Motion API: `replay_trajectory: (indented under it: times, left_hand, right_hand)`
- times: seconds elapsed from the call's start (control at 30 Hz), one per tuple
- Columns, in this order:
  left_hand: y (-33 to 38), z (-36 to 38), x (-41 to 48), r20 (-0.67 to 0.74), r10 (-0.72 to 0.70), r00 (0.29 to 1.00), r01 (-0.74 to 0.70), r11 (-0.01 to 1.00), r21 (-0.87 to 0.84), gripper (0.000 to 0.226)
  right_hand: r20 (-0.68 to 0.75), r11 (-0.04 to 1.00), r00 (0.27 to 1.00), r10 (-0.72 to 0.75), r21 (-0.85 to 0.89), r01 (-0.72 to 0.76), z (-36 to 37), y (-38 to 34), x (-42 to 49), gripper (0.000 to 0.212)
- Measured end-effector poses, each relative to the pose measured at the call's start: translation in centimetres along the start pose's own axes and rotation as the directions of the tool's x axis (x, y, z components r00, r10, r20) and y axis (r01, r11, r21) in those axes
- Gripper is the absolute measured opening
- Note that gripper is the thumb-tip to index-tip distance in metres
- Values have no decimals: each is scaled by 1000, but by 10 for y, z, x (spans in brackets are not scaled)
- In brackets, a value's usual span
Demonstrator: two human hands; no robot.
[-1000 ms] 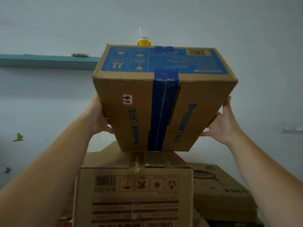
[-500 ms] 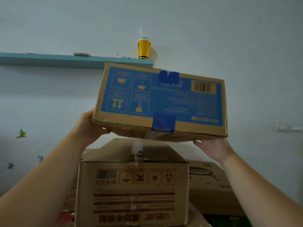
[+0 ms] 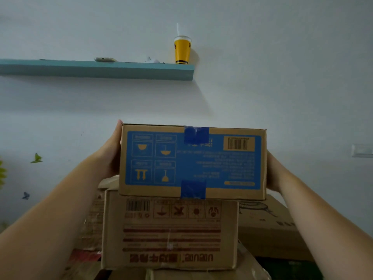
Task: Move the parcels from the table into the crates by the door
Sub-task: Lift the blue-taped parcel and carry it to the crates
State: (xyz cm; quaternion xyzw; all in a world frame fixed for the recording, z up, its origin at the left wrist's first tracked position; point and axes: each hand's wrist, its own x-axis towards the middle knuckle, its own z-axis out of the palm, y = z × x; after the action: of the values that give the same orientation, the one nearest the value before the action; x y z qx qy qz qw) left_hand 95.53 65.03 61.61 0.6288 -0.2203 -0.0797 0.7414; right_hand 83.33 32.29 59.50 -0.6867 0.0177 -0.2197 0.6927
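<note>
A cardboard parcel with a blue printed panel and blue tape (image 3: pixel 191 162) is level, its bottom edge meeting the top of a larger brown carton with red print (image 3: pixel 171 233). My left hand (image 3: pixel 110 152) presses flat against the parcel's left side, one fingertip showing above its top edge. On the right side my right hand (image 3: pixel 273 170) presses with its palm, and its fingers are hidden behind the parcel. No crate or door is in view.
Another brown carton (image 3: pixel 268 225) lies behind to the right, and more cardboard (image 3: pixel 90 229) sits at the left. Above, a teal wall shelf (image 3: pixel 96 69) carries a yellow cup with a straw (image 3: pixel 182 50). A wall switch (image 3: pixel 362 150) is at the far right.
The blue-panel parcel came down from a raised, tilted position to level on top of the red-print carton. Both hands moved down with it, still on its sides.
</note>
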Motion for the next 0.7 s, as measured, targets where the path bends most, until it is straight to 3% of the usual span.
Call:
replay_trajectory:
  times: [0.07,0.13,0.33,0.57,0.7]
  left_hand:
    - [6,4,2,-39,12,999,-10,999,30,84]
    - [4,2,1,-13,18,1000,-18,999,28,80]
    - [13,6,1,-40,-85,996,83,995,-51,44]
    - [18,6,5,-20,28,999,-30,993,-113,29]
    - [18,9,9,-22,68,997,-70,985,-156,29]
  right_hand:
    - [-33,999,998,54,0,-54,1,-14,4,70]
    - [-33,993,993,110,41,-109,-1,-25,8,81]
    - [-29,984,986,163,74,-160,3,-32,1,52]
    - [23,987,1000,10,162,-14,2,-40,5,28]
    - [44,985,997,-68,163,60,-5,-39,6,29]
